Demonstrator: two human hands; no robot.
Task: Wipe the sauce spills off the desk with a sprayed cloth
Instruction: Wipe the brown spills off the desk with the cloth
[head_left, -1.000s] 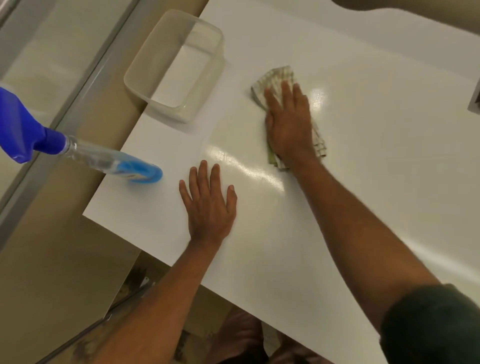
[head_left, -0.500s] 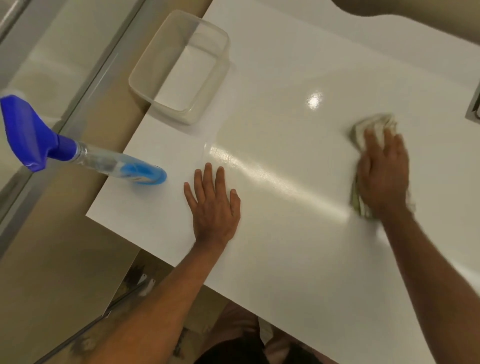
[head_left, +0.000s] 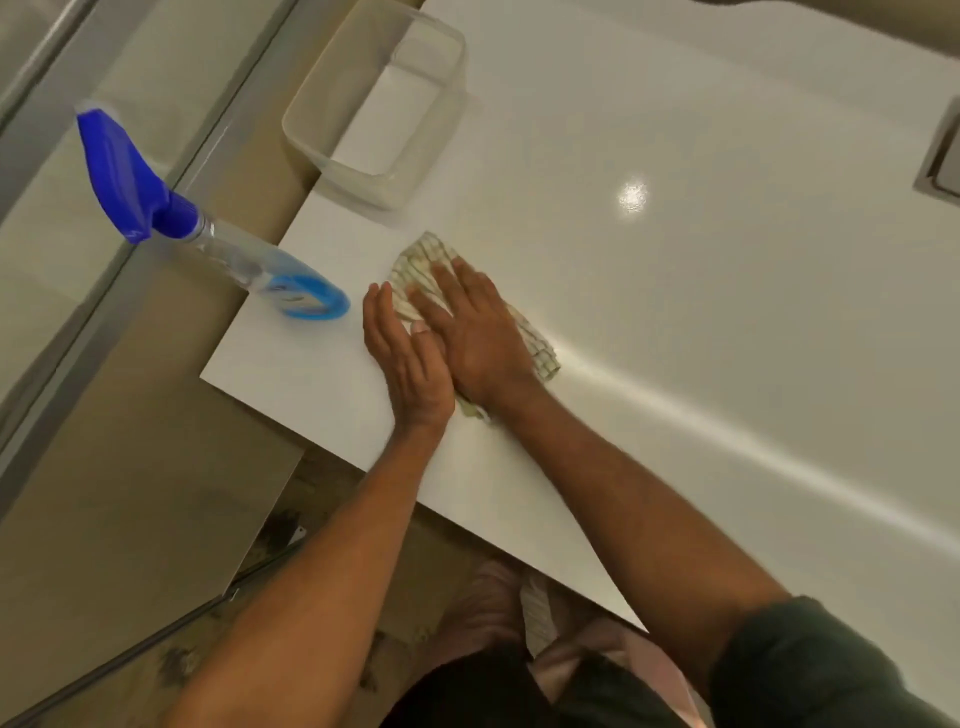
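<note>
Your desk (head_left: 675, 322) is glossy white with a bright glare spot and a pale streak of reflection across it. The cloth (head_left: 421, 260) under your hand is cream with greenish-grey stripes, kind of a checked weave. Your spray bottle (head_left: 249, 260) has a deep blue trigger head, a see-through body and a light blue band at the base. The container (head_left: 374, 104) is clear, slightly frosted plastic. Your sleeve (head_left: 810, 670) is dark green.

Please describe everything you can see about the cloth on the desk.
The cloth is a pale, woven-looking rag with thin greenish stripes, bunched and folded. It lies flat on the white desk near the front-left corner, right of the spray bottle. The right hand presses on it with straight fingers; the left hand touches its left edge.
</note>
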